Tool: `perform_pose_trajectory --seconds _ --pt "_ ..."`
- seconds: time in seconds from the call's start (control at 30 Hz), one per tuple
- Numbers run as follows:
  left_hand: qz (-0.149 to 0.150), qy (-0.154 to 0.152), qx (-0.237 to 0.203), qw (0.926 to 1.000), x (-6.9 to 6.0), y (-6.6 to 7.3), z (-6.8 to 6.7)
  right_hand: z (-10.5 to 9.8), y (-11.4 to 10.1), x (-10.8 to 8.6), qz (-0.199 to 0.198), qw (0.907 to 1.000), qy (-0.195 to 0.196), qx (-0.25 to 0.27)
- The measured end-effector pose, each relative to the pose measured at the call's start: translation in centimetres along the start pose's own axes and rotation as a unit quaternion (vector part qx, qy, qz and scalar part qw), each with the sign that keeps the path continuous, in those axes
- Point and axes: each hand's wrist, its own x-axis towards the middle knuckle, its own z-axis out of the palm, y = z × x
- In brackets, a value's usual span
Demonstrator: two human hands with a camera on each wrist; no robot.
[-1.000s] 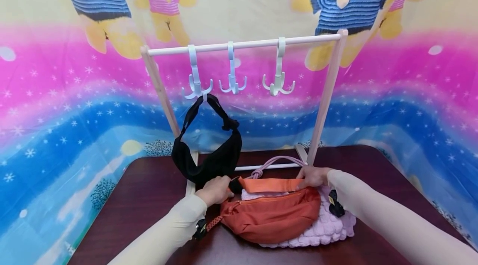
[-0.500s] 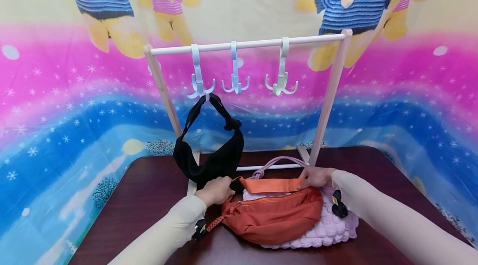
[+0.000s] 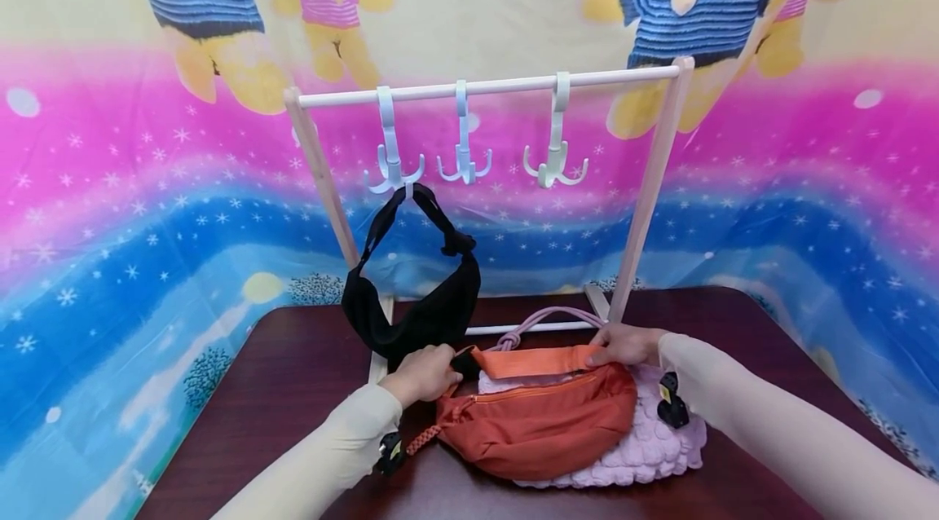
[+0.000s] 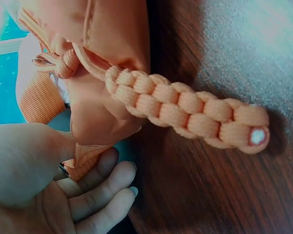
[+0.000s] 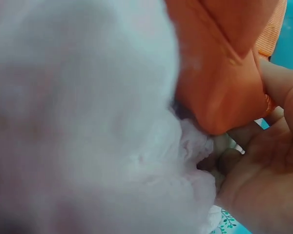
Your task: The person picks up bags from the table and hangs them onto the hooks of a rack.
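An orange-red waist bag (image 3: 539,426) lies on top of a pink puffy bag (image 3: 660,442), its orange strap (image 3: 535,363) stretched along the upper side. The left hand (image 3: 424,373) grips the strap's left end beside a black buckle part; in the left wrist view the left hand (image 4: 83,195) has its fingers curled round the webbing, near a braided cord (image 4: 190,112). At the strap's right end the right hand (image 3: 627,344) pinches it. In the right wrist view the right hand (image 5: 268,161) is at the orange bag's (image 5: 219,73) corner, fingertips partly hidden.
A wooden rack (image 3: 645,194) stands behind, with three multi-prong hooks on its bar (image 3: 506,85). From the left hook (image 3: 391,153) hangs a black bag (image 3: 411,324), close to the left hand. The pink bag's cord handle (image 3: 546,313) reaches the rack's base. A dark red table (image 3: 271,390) lies underneath.
The view has shifted slightly. The right hand has moved a little to the right and up with its end of the strap; the left hand keeps its grip.
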Motion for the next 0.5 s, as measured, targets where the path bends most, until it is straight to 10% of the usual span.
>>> perform_pose_trajectory --seconds 0.5 --pt "-0.001 0.043 0.0 0.9991 -0.63 -0.29 -0.55 -0.15 -0.35 -0.69 -0.031 0.9985 0.045 0.003"
